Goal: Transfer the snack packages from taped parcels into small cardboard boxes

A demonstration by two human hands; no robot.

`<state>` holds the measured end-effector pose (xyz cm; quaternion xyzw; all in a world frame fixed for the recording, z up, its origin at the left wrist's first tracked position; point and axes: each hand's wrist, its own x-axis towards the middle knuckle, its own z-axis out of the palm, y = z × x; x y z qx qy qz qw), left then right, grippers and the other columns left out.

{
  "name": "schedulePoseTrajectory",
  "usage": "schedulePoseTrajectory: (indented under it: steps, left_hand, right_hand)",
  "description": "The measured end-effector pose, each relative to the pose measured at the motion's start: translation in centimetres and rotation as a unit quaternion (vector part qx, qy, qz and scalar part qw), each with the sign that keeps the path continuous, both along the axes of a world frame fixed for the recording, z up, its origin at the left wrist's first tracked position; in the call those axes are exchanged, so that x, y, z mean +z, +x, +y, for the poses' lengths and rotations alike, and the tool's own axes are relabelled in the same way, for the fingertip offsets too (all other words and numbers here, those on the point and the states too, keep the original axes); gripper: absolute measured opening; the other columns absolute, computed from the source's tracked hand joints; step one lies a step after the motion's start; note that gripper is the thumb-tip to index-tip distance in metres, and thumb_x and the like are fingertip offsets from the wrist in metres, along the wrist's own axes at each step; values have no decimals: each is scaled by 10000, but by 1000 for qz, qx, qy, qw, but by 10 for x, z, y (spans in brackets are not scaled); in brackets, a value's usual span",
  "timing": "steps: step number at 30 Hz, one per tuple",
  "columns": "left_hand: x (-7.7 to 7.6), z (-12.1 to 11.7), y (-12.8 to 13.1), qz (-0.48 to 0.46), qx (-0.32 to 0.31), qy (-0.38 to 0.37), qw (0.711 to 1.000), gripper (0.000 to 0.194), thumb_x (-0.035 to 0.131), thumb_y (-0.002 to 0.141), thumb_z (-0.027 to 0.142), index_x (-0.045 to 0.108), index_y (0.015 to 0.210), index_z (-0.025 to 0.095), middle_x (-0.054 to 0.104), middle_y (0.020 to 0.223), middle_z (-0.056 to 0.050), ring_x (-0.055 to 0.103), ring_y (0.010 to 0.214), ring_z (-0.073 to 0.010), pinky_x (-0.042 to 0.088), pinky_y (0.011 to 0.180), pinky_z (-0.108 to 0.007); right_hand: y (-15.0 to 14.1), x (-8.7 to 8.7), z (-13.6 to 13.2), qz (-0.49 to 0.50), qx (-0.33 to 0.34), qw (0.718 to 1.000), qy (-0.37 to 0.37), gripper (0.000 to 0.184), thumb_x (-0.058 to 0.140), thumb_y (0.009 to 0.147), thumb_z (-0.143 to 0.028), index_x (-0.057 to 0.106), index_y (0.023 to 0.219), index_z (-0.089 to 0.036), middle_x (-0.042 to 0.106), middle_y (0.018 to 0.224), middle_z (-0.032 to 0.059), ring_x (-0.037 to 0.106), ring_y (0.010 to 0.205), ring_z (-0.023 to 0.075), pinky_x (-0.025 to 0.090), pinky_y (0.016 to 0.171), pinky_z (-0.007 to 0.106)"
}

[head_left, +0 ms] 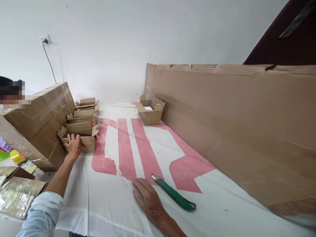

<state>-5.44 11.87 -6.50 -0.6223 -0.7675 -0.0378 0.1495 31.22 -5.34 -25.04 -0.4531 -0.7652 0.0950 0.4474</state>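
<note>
My left hand [73,145] rests at the nearest small open cardboard box [89,144], its fingers hooked over the front wall. That box is the front one in a row of open boxes, with flaps sticking up. A bit of red shows behind its right side; the insides are mostly hidden. On the white and pink cloth [125,148] my right hand [148,197] lies flat with fingers stretched out, holding nothing. Just right of it, apart from the fingers, is a green utility knife [174,195] with a short length of blade out.
Another open box [150,117] with something white inside stands further back. A tall cardboard panel [229,125] borders the right side. Taped cartons [46,121] are stacked at left, near yellow tape [16,157] and clear-wrapped boxes [21,196]. A person's head [11,89] shows behind the cartons.
</note>
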Motion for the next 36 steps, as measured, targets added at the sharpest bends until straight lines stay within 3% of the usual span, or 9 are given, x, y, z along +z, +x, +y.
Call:
schedulePoseTrajectory:
  steps: [11, 23, 36]
  left_hand:
    - [-3, 0, -5, 3, 7, 7, 1000, 613, 857, 874, 334, 617, 1433, 252, 495, 1627, -224, 270, 1676, -485, 509, 1126, -704]
    - [5, 1, -13, -3, -12, -5, 1000, 574, 801, 912, 309, 591, 1441, 236, 465, 1659, -238, 248, 1688, -484, 510, 1142, -704]
    - [0, 34, -7, -14, -7, 4, 1000, 546, 799, 912, 276, 613, 1425, 249, 517, 1608, -228, 279, 1672, -489, 508, 1126, -700]
  right_hand:
    - [-2, -4, 1, -4, -1, 1000, 13, 365, 525, 986, -110, 694, 1273, -261, 781, 1137, 99, 753, 1025, 306, 656, 897, 496]
    - [-3, 6, 1, -8, 8, 1000, 29, 377, 548, 954, -67, 677, 1251, -260, 775, 1103, 81, 750, 988, 297, 650, 855, 463]
    - [-2, 6, 0, -19, -2, 999, 46, 361, 537, 972, -53, 674, 1236, -257, 774, 1092, 85, 758, 961, 284, 650, 813, 433]
